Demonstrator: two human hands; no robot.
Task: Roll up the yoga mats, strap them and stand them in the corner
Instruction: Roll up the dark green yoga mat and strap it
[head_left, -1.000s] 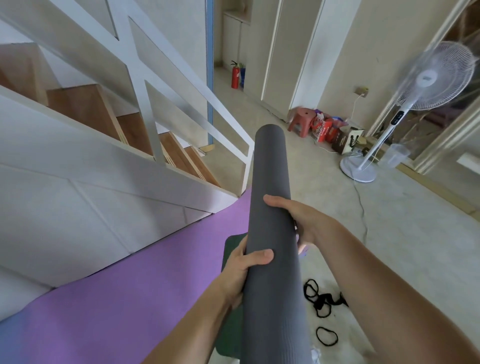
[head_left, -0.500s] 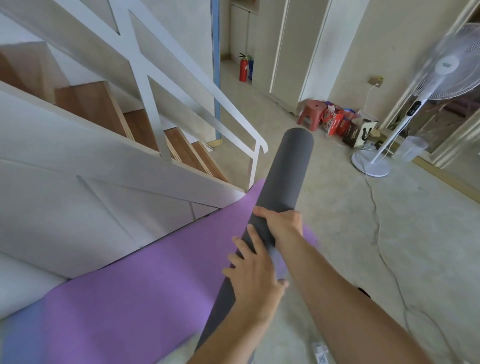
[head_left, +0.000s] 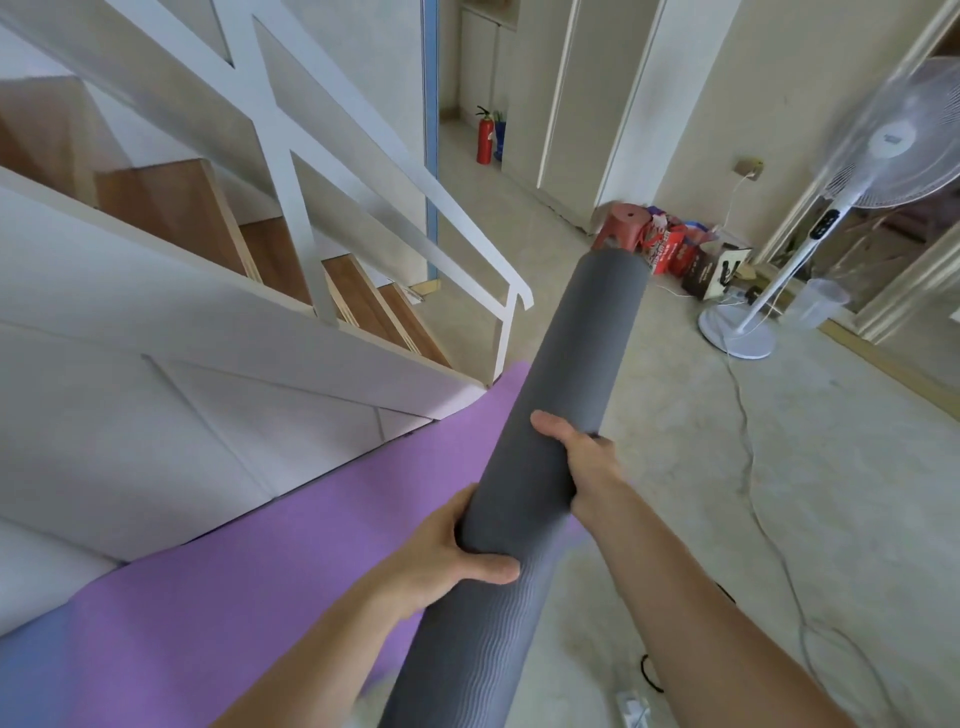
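A rolled grey yoga mat (head_left: 576, 364) is held in the air, slanting away from me toward the upper right. My left hand (head_left: 447, 551) grips it from the left side, thumb across the top. My right hand (head_left: 576, 457) grips it a little further up from the right, with the fingers wrapped over it. No strap shows on the roll. A purple yoga mat (head_left: 249, 561) lies unrolled on the floor along the foot of the staircase. A black strap loop (head_left: 649, 673) peeks out on the floor beside my right forearm.
A white staircase (head_left: 249, 332) with wooden steps and a railing fills the left. A standing fan (head_left: 852, 171) with its cord trailing across the floor is at the right. A red stool (head_left: 621, 223), boxes and a fire extinguisher (head_left: 484, 137) lie beyond.
The grey roll has tilted from pointing straight ahead to slanting right. My left hand briefly lay open on it and now grips it again. The view has shifted left.
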